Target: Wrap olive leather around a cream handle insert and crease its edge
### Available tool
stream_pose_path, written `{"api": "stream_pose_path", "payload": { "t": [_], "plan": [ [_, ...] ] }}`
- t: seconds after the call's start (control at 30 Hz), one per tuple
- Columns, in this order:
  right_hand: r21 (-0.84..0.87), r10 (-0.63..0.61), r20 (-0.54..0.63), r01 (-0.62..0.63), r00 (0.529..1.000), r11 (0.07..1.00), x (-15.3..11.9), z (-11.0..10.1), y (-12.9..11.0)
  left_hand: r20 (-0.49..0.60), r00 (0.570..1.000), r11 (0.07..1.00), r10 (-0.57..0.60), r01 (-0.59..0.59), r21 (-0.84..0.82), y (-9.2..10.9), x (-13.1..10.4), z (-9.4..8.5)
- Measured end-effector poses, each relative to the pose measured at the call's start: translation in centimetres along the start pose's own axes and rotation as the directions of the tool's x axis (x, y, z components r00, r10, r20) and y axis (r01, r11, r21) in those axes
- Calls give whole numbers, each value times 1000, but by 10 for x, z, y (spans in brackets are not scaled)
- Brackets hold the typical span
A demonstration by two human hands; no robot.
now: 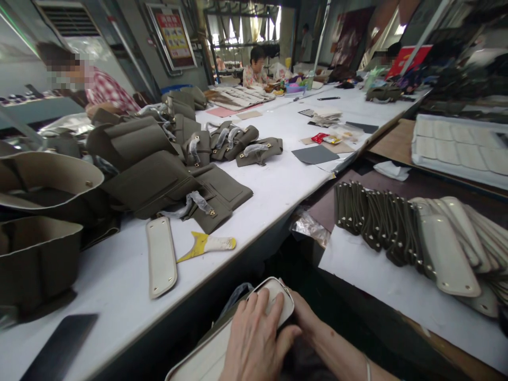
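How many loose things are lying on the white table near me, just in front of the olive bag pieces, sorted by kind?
Cream base panel: 1
Yellow-and-white scraper tool: 1
Dark flat sheet at the near edge: 1
Total: 3
A further cream panel is off the table, under the left hand.

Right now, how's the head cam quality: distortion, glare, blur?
Head view: strong wide-angle bending, the white table edge curves and the corners stretch; far windows blown out by backlight; the stacked pieces at right smear toward the edge; the left hand on the pale panel is sharp and evenly lit.
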State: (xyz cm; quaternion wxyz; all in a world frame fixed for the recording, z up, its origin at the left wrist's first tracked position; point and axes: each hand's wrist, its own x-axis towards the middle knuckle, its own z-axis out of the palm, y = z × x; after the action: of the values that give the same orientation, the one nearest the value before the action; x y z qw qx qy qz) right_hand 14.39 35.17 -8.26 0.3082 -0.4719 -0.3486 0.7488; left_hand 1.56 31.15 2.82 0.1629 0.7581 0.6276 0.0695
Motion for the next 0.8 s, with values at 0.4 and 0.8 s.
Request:
{"api": "stream_pose_path", "payload": {
  "t": [0.4, 0.8],
  "plan": [
    [-731, -322, 98, 288, 942, 619, -29, -11, -78, -35, 997, 993, 75, -72, 94, -10, 3, 0],
    [-878, -423, 178, 338, 888, 339, -27, 1, -82, 23, 991, 977, 129, -131, 170, -14, 20, -15]
  ]
}}
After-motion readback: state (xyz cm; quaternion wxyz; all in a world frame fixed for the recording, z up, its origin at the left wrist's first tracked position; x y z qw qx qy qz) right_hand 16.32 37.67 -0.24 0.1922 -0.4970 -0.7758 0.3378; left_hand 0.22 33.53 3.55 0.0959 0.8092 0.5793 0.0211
